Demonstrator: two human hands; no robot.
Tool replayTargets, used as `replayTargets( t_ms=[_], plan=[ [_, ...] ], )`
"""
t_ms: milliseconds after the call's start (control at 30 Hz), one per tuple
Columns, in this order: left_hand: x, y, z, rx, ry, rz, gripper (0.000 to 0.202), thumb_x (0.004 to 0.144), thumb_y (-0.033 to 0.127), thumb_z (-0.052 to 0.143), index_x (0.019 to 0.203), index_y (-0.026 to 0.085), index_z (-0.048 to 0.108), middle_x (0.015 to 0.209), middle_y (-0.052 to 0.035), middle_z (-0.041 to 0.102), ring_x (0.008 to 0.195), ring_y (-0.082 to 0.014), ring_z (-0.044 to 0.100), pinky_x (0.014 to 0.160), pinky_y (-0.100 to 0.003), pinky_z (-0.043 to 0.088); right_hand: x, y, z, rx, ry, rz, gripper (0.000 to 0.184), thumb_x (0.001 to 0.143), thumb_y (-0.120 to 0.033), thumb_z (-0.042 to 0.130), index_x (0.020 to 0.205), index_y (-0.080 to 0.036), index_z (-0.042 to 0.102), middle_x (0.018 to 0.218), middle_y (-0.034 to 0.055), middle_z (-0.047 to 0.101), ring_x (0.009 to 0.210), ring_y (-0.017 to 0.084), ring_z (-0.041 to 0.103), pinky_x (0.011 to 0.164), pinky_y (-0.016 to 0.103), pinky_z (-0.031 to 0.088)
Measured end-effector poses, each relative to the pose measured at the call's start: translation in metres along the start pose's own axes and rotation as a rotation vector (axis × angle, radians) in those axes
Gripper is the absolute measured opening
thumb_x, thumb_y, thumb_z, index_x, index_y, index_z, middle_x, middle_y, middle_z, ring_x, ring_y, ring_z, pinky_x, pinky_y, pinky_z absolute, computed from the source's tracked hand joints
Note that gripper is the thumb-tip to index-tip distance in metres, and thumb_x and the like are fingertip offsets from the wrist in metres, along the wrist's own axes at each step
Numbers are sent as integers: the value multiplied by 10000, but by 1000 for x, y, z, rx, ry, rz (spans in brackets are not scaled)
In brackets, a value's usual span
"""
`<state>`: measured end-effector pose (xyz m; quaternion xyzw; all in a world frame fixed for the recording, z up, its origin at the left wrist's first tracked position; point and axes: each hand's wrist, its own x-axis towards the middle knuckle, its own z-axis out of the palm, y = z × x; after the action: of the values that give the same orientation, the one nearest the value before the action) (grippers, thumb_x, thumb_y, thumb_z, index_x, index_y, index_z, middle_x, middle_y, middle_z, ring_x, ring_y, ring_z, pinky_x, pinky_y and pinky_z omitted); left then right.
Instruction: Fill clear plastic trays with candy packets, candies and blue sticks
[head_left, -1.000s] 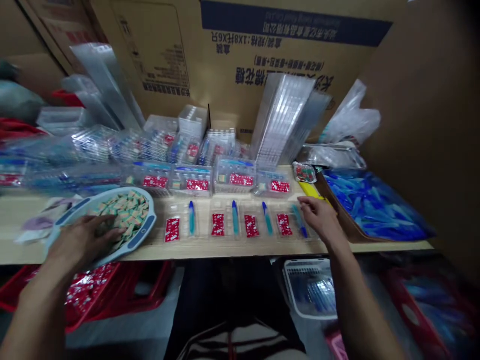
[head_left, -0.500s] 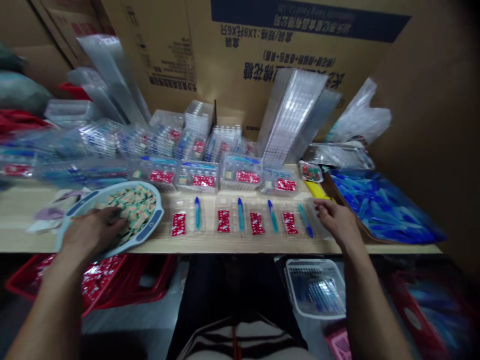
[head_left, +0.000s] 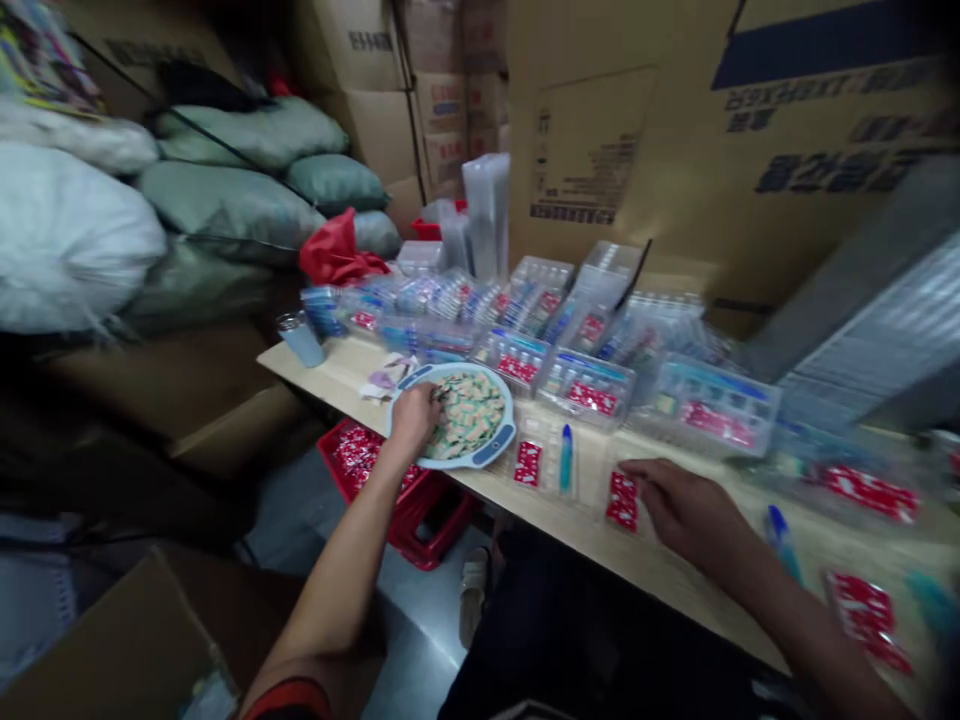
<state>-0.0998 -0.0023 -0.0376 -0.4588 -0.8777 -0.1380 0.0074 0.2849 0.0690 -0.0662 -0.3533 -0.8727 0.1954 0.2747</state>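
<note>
My left hand (head_left: 415,418) is at the left side of a pale blue basin (head_left: 487,458) filled with small flat beige-and-green pieces (head_left: 471,412). Its fingers are curled down at the pieces, tips hidden. My right hand (head_left: 686,505) reaches in from the right, fingers stretched leftward over a clear tray with a red patterned packet (head_left: 622,500). I see nothing held in it. Left of it lies another clear tray with a red packet (head_left: 527,463) and a blue pen (head_left: 566,458). Further right, another pen (head_left: 782,540) and red packet (head_left: 868,615) are partly blurred.
Filled clear boxes (head_left: 589,388) line the back of the table, with stacked clear trays (head_left: 487,215) behind. A blue cup (head_left: 301,340) and a cloth (head_left: 388,377) are at the left. Below stands a red crate (head_left: 352,460) of packets. Large sacks (head_left: 225,205) are piled left.
The view has swung left, bringing sacks and the cup into sight. My right hand has moved left along the tray row to the second red packet. My left hand stays at the basin.
</note>
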Motion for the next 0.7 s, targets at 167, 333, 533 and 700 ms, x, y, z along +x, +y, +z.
replayTargets(
  t_ms=[167, 333, 533, 700],
  plan=[
    [18, -28, -2, -250, 122, 41, 386, 864, 129, 543, 1211, 142, 711, 1158, -147, 733, 1080, -267, 656, 999, -366, 460, 60, -61, 42, 94, -172, -168, 365, 918, -245, 395, 1070, -216, 726, 1034, 77, 759, 943, 235, 713, 868, 358, 525],
    [22, -26, -5, -871, 47, 58, 241, 801, 220, 619, 998, 147, 738, 797, -33, 707, 737, -181, 631, 745, -284, 504, 119, -102, 84, 249, -233, -96, 352, 900, -196, 450, 1151, -200, 697, 1011, 67, 758, 903, 218, 701, 816, 312, 514],
    [6, -7, 8, -1459, -173, 10, 383, 672, 319, 820, 996, 147, 709, 718, -2, 674, 605, -120, 591, 598, -220, 464, 174, -136, 136, 302, -122, 94, 392, 874, -197, 516, 1255, -153, 598, 856, 51, 695, 749, 204, 628, 708, 284, 454],
    [5, -12, 20, -1527, -150, -28, 354, 671, 334, 841, 944, 141, 725, 766, -22, 702, 621, -107, 607, 642, -224, 496, 180, -133, 162, 309, -80, 136, 156, 889, -255, 489, 948, -211, 627, 736, 6, 624, 693, 190, 556, 661, 267, 396]
  ],
)
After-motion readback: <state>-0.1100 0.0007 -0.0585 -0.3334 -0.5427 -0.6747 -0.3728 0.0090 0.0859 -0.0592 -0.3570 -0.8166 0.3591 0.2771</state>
